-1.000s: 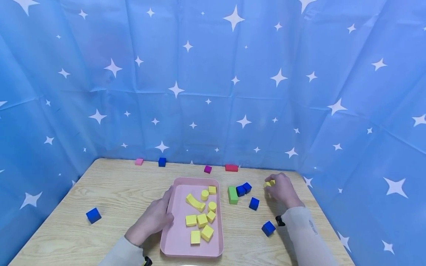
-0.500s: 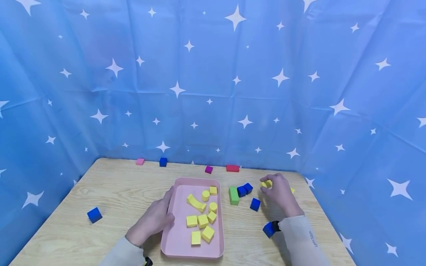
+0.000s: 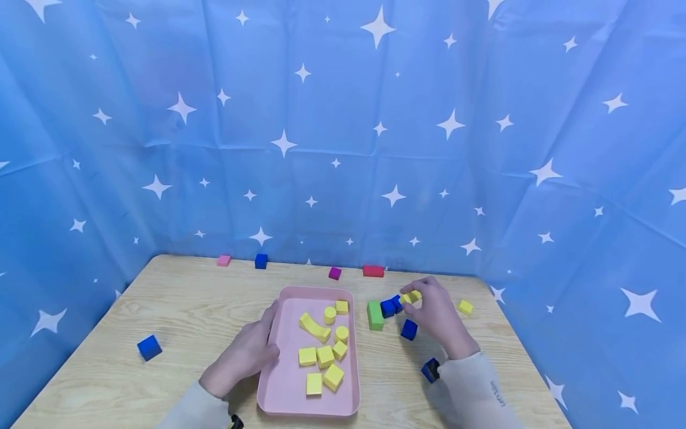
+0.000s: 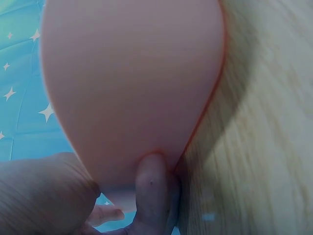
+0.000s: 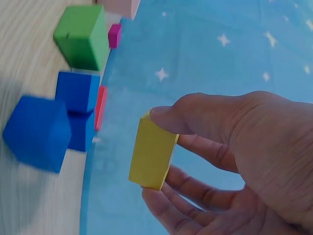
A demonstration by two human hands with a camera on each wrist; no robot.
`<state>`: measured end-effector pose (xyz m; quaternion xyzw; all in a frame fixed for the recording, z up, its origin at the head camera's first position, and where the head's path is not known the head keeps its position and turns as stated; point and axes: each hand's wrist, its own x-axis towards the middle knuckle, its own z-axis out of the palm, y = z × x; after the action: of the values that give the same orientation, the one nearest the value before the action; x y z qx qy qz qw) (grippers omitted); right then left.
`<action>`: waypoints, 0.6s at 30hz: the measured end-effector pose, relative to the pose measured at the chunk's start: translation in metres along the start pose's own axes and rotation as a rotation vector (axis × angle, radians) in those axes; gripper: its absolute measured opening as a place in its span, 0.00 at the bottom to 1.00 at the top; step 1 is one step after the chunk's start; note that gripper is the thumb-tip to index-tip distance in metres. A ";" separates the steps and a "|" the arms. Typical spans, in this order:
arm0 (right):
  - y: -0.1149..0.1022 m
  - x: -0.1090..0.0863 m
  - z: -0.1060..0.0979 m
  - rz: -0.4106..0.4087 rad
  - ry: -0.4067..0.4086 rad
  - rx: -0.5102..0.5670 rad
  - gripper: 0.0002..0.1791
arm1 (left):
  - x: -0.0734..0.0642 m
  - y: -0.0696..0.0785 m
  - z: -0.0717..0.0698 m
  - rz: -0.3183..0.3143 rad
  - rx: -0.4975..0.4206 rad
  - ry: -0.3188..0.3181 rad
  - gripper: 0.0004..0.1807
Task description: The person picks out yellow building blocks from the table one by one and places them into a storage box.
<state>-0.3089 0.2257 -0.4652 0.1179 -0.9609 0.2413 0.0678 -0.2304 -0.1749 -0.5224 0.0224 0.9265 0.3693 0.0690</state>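
Observation:
On the left side of the pink tray [image 3: 284, 384], my left hand [image 3: 243, 356] grips the wall near its rim; the left wrist view shows a finger [image 4: 152, 188] against the wall. Inside the tray lie several yellow blocks [image 3: 325, 356], among them cubes, cylinders and a curved piece. My right hand [image 3: 436, 313] pinches a yellow block [image 5: 152, 152] between thumb and fingertips. In the head view that block overlaps a pair of touching blue cubes [image 3: 388, 308], beside a green block [image 3: 375, 315]. Part of the held block is hidden by the fingers.
Another yellow block [image 3: 465, 307] lies to the right of my right hand. Blue cubes [image 3: 409, 329] sit below it, one partly behind the wrist strap. Along the back edge are pink [image 3: 224, 261], blue [image 3: 261, 261], magenta [image 3: 334, 273] and red [image 3: 373, 271] blocks. A starry curtain [image 3: 343, 119] surrounds the table.
My right hand has moved left toward the tray with the yellow block in its fingers, uncovering another yellow block on the right. The left hand and tray stay where they were.

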 end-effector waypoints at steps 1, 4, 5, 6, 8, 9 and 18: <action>-0.003 -0.001 0.002 -0.012 -0.003 0.001 0.14 | 0.000 0.000 0.000 -0.004 0.000 -0.002 0.56; -0.014 -0.004 0.006 -0.052 -0.010 0.010 0.14 | -0.001 0.000 0.000 -0.006 0.004 -0.002 0.56; -0.018 -0.005 0.008 -0.060 -0.011 0.014 0.13 | -0.001 -0.001 0.000 -0.005 0.006 -0.001 0.56; -0.022 -0.006 0.010 -0.072 -0.012 0.017 0.13 | -0.001 0.000 0.000 -0.003 0.007 0.000 0.56; -0.031 -0.008 0.013 -0.085 -0.018 0.023 0.13 | -0.002 0.000 0.000 0.008 0.008 0.004 0.55; -0.035 -0.009 0.015 -0.089 -0.020 0.026 0.13 | -0.001 0.000 0.000 0.012 0.009 0.006 0.56; -0.069 -0.017 0.033 -0.147 -0.043 0.021 0.14 | -0.001 -0.001 0.000 0.033 0.007 0.020 0.56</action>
<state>-0.2769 0.1545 -0.4662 0.1940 -0.9483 0.2431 0.0632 -0.2299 -0.1760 -0.5231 0.0341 0.9280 0.3672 0.0537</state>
